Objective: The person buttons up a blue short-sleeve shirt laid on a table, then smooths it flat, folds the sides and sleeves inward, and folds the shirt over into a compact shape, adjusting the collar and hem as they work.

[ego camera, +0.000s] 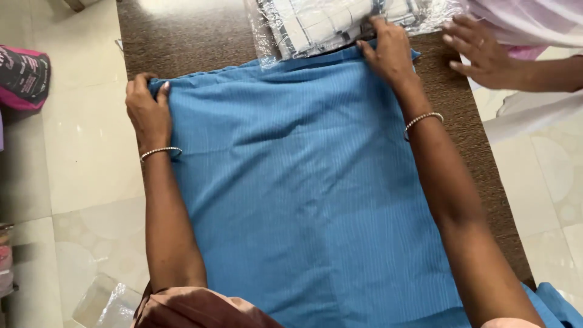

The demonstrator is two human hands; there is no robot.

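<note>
A blue ribbed cloth (303, 182) lies spread flat over a dark brown table (188, 33). My left hand (147, 109) pinches the cloth's far left corner at the table's left edge. My right hand (388, 53) presses on the far right corner, fingers closed on the edge. Both wrists wear a thin beaded bracelet. Just beyond the cloth, touching my right hand, lies a clear plastic packet (340, 24) with grey-and-white fabric inside.
Another person's hand (480, 51) with a pink sleeve reaches in at the top right, near the packet. A pink-and-black bag (23, 78) sits on the pale tiled floor at left. A clear plastic wrapper (106, 304) lies on the floor at lower left.
</note>
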